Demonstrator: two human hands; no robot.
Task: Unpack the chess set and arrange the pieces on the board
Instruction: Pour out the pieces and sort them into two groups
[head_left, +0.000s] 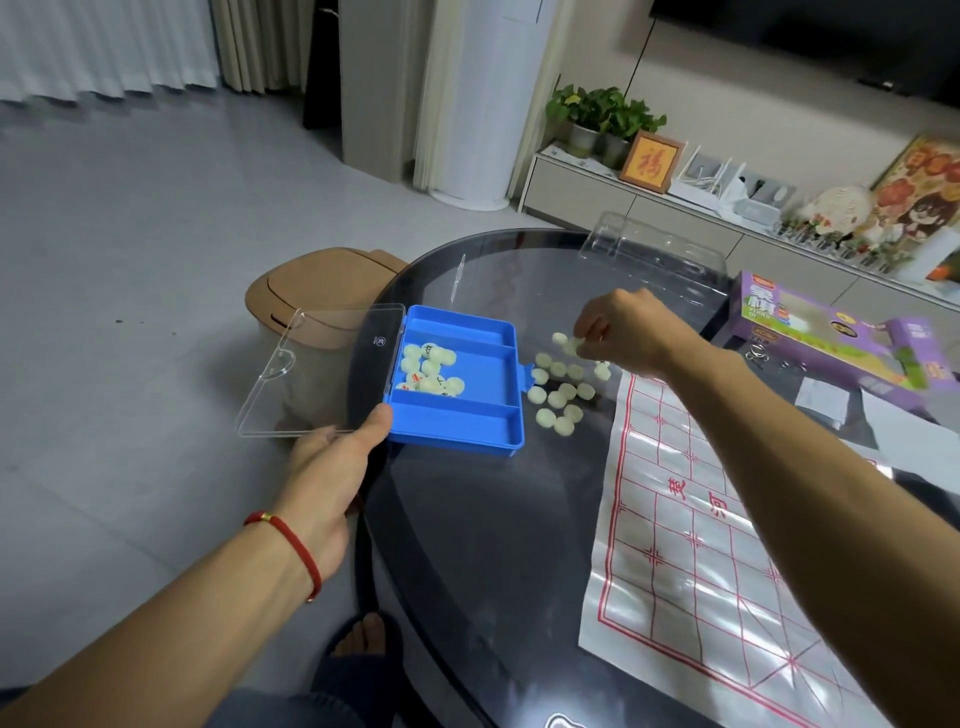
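Note:
A blue piece box with an open clear lid lies at the left edge of the dark glass table. Several pale round chess pieces remain in its middle compartment. My left hand grips the box at its near left corner, thumb on the hinge edge. More pale pieces lie loose on the table to the right of the box. My right hand hovers over them and pinches one piece in its fingertips. The plastic board sheet with red lines lies to the right.
A purple game carton and a clear plastic insert tray sit at the table's far side. A tan bin stands on the floor beyond the box. A low cabinet with plants and frames runs along the back wall.

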